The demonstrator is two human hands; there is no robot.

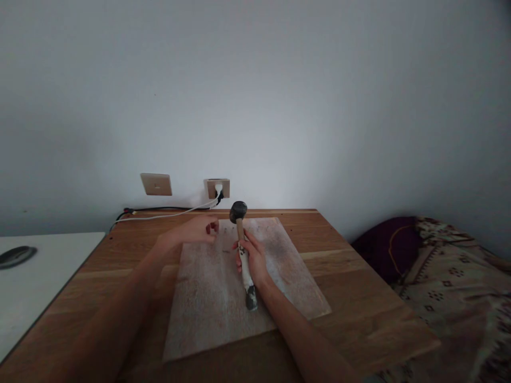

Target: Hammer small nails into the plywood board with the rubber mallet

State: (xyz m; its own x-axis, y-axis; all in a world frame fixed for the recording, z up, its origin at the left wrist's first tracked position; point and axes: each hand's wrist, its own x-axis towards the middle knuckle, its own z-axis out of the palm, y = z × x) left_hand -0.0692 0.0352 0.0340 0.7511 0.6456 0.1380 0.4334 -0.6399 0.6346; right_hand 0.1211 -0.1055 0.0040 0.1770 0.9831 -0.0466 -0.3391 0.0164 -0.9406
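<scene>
Nearest, the person's two bare forearms reach in over a wooden counter (pixel 343 282), where a flat, mottled board (pixel 207 303) lies slightly askew. Above the board's middle is the mallet (pixel 246 272), its dark, pale-smeared butt pointing back toward the person and its dark, rounded head at the far end. The right hand (pixel 257 259) is closed around the pale handle about midway, with the thumb along the upper side and fingertips showing at the left; whether the mallet touches the board I cannot tell. The left hand (pixel 195 230) is near the board's far left corner, its fingers bent inward in a half-curl — too dim to tell whether it has hold of anything. To the left stands a white surface (pixel 43 298) bearing a dark oval object (pixel 16 257); to the right, a patterned cloth (pixel 451 298) lies beside a purple cloth (pixel 375 247). Along the counter's back edge run a black cable (pixel 167 208) and a white cable (pixel 171 215), the white one rising to a plug (pixel 219 188) in the socket (pixel 227 189). Left of that, another plate (pixel 156 184) sits on the pale wall (pixel 279 106).
</scene>
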